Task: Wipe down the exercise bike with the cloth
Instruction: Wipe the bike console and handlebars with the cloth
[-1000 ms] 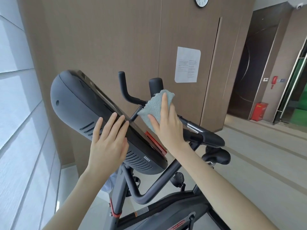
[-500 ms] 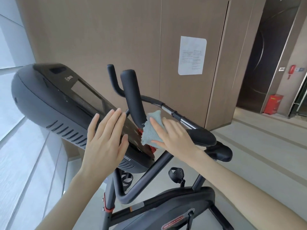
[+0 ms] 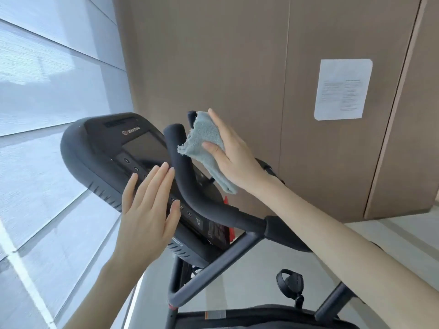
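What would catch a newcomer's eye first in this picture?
The right hand holds a pale blue cloth at the black handlebar, centre frame. Just left, the left hand lies open on the bike's big black console. A white paper sheet hangs on the brown wall, upper right.

Right hand (image 3: 234, 160) pinching cloth (image 3: 206, 143) beside handlebar (image 3: 180, 167), left hand (image 3: 145, 217) flat against console (image 3: 95, 148)

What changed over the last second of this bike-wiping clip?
The right hand, holding the cloth, slid down to the base of the near handlebar, then back up beside its tip. The left hand stayed flat on the console.
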`<state>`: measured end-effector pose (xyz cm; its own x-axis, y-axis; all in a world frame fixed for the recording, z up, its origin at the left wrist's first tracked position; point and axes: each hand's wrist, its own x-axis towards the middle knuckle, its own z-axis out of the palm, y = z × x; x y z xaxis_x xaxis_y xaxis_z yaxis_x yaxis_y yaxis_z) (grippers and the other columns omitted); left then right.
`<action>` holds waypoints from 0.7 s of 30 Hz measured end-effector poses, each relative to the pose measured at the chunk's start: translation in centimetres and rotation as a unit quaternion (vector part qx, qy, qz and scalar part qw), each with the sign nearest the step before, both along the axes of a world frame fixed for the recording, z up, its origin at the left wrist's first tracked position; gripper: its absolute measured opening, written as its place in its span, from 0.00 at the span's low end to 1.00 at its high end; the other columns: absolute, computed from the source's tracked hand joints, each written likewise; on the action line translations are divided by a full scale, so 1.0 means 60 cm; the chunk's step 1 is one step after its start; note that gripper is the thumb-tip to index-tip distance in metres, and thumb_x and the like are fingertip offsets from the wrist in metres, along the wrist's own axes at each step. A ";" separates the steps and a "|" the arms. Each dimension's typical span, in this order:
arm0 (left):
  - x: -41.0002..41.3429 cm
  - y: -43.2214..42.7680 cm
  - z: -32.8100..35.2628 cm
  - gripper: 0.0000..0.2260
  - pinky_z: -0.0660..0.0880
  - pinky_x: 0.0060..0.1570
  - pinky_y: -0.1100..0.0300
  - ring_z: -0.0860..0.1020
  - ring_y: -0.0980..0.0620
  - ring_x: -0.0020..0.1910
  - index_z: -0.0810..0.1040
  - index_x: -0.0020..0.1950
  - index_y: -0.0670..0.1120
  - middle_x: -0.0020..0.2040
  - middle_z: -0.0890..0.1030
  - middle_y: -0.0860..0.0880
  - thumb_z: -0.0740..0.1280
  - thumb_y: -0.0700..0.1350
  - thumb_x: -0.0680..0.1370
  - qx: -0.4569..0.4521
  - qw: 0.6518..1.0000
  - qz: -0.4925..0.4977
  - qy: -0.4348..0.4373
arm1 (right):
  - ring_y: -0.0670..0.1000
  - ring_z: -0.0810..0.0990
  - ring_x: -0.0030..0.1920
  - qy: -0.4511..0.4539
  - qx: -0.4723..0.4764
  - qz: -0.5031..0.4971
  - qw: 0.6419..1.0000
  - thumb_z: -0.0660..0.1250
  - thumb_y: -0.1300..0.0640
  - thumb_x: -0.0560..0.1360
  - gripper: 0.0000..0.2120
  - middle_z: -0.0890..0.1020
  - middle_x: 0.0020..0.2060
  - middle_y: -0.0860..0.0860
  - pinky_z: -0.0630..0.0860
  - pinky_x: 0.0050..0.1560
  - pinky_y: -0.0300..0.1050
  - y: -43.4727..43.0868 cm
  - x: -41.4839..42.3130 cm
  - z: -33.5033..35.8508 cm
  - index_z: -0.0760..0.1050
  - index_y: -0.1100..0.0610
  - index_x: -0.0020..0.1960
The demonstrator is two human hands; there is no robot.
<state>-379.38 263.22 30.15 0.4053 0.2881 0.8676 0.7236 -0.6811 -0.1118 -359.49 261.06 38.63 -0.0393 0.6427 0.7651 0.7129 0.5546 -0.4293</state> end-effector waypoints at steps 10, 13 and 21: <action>-0.051 -0.021 -0.004 0.22 0.54 0.73 0.43 0.64 0.47 0.73 0.66 0.71 0.39 0.71 0.70 0.44 0.56 0.47 0.80 -0.005 0.997 0.079 -0.019 | 0.45 0.61 0.68 0.080 -0.014 0.064 0.995 0.61 0.43 0.77 0.36 0.60 0.74 0.50 0.61 0.66 0.43 0.083 -0.082 -0.045 0.44 0.47 0.76; -0.044 -0.020 0.000 0.21 0.54 0.73 0.44 0.64 0.48 0.72 0.66 0.72 0.39 0.70 0.70 0.44 0.56 0.47 0.80 -0.005 0.997 0.066 -0.031 | 0.54 0.69 0.68 0.043 -0.075 0.058 0.995 0.59 0.40 0.77 0.38 0.63 0.73 0.52 0.68 0.66 0.54 0.066 -0.072 -0.067 0.39 0.44 0.75; 0.002 -0.013 0.002 0.20 0.54 0.73 0.44 0.66 0.46 0.71 0.69 0.70 0.38 0.70 0.71 0.44 0.55 0.44 0.79 -0.026 0.999 0.018 -0.015 | 0.64 0.77 0.57 -0.207 -0.140 -0.051 0.967 0.57 0.39 0.77 0.37 0.74 0.63 0.59 0.72 0.50 0.51 -0.002 -0.015 -0.114 0.42 0.51 0.76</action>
